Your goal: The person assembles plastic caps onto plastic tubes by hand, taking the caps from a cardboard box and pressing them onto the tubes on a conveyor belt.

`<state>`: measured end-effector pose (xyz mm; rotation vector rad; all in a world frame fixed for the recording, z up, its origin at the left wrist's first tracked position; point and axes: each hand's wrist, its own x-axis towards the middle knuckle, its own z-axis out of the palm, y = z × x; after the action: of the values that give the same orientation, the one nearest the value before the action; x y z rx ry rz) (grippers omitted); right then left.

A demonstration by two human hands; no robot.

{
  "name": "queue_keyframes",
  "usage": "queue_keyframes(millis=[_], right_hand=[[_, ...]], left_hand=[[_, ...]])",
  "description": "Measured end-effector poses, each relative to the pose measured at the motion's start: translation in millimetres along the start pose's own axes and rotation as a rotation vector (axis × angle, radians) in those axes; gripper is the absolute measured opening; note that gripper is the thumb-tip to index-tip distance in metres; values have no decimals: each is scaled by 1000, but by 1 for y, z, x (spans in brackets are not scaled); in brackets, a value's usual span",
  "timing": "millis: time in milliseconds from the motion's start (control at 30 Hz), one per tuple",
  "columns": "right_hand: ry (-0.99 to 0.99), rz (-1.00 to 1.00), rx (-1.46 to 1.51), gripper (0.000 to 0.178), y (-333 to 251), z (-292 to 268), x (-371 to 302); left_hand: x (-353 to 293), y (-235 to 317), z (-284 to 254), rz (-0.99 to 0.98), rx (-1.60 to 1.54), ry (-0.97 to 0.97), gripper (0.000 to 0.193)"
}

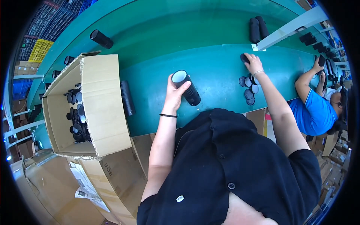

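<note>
My left hand [174, 92] is wrapped round a black cylindrical tube [192, 94], whose open, pale-lined end tilts up toward the far left. The tube's lower end is at or just above the green bench [217, 86]; which one I cannot tell. Over to the right, my right hand [255, 64] grips a black round cap [244, 58] by its edge. Several loose round caps [249, 92] lie on the bench below that wrist. A long stack of black caps [127, 98] rests at the left, beside the cardboard box.
An open cardboard box [107, 105] with many dark caps inside stands at the left. Beyond the bench, a black tube [101, 39] and two dark long pieces [255, 30] lie on a green belt. A pale post [292, 28] slants at the right, near a co-worker in blue [313, 112].
</note>
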<state>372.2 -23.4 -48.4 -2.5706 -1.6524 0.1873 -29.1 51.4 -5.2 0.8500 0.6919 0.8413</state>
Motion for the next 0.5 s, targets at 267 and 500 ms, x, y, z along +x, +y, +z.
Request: queue_keyframes(millis=[267,500], right_hand=[[31,-127,-89,58,-31,-1,-34],[-700,-35,2134,66,-99,-39,-60]], left_hand=[[-14,-1,18,34,182,-49,59],[-20,3,25,76,395,-100,60]])
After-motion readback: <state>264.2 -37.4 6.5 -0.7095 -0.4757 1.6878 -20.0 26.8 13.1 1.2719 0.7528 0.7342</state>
